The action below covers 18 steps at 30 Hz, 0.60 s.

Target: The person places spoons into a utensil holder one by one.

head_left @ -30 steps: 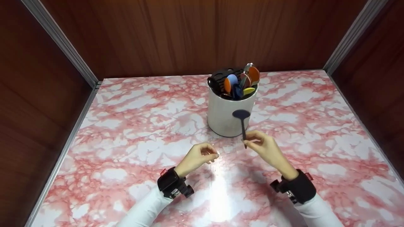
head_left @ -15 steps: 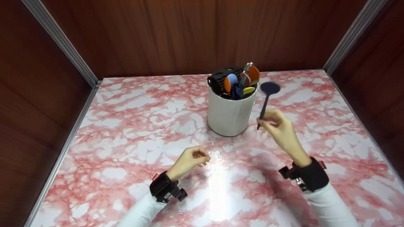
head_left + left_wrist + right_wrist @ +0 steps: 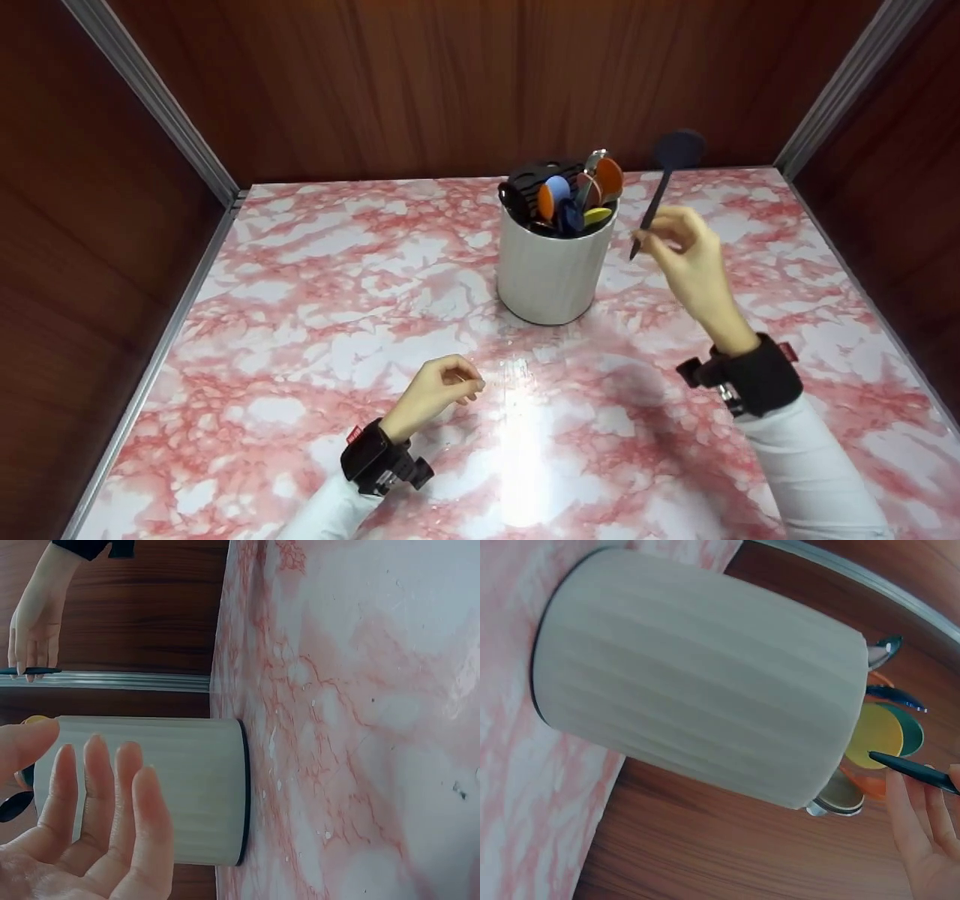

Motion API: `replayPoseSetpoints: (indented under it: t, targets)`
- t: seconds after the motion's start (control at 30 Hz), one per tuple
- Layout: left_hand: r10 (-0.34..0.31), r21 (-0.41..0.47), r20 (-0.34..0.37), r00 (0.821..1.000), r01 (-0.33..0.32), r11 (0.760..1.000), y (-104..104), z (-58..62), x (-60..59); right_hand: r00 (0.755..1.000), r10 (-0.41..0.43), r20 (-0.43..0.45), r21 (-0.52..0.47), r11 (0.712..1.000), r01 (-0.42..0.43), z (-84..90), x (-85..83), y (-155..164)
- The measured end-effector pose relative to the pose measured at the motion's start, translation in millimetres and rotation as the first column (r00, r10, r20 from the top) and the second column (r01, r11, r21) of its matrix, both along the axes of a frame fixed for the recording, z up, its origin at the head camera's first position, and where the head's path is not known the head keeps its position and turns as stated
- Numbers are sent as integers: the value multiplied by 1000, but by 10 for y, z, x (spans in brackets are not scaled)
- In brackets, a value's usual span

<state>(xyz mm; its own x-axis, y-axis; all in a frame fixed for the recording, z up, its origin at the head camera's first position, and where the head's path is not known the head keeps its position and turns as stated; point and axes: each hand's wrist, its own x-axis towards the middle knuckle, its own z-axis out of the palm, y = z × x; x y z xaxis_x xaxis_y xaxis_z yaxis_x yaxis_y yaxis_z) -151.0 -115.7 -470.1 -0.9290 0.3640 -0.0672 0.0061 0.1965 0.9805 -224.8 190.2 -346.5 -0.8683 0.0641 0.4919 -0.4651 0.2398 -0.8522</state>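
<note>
My right hand (image 3: 679, 236) pinches the thin handle of a dark blue spoon (image 3: 664, 180), bowl up, held in the air to the right of and above a white ribbed holder (image 3: 551, 274). The holder stands upright on the pink marbled table (image 3: 315, 300) and is full of several coloured spoons and a black utensil (image 3: 570, 196). In the right wrist view the spoon's handle (image 3: 915, 772) sits beside the holder's (image 3: 697, 682) mouth. My left hand (image 3: 442, 386) rests low over the table with loosely curled fingers (image 3: 112, 825), holding nothing.
Dark wooden walls (image 3: 450, 75) with metal corner strips (image 3: 150, 97) enclose the table on three sides. A bright glare (image 3: 521, 442) lies on the table between my arms. Black wrist-camera straps (image 3: 757, 375) sit on both white sleeves.
My right hand has lifted the dark blue spoon up and to the right, from in front of the holder to beside its rim. My left hand has drawn back toward me.
</note>
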Motion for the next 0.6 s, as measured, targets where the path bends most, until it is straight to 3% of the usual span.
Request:
replayPoseSetpoints:
  t: [0.17, 0.4, 0.6]
  targets:
    - [-10, 12, 2, 1000, 10, 1000, 7, 8, 6, 1000, -6, -30, -49, 999, 4, 136, -134, -34]
    - [-10, 30, 32, 999, 9, 1000, 9, -4, 15, 997, -50, -63, -7, 999, 50, 257, -278, -77]
    - [-2, 47, 37, 999, 0, 999, -2, -29, 14, 996, -84, -38, 44, 995, 86, 321, -371, -101]
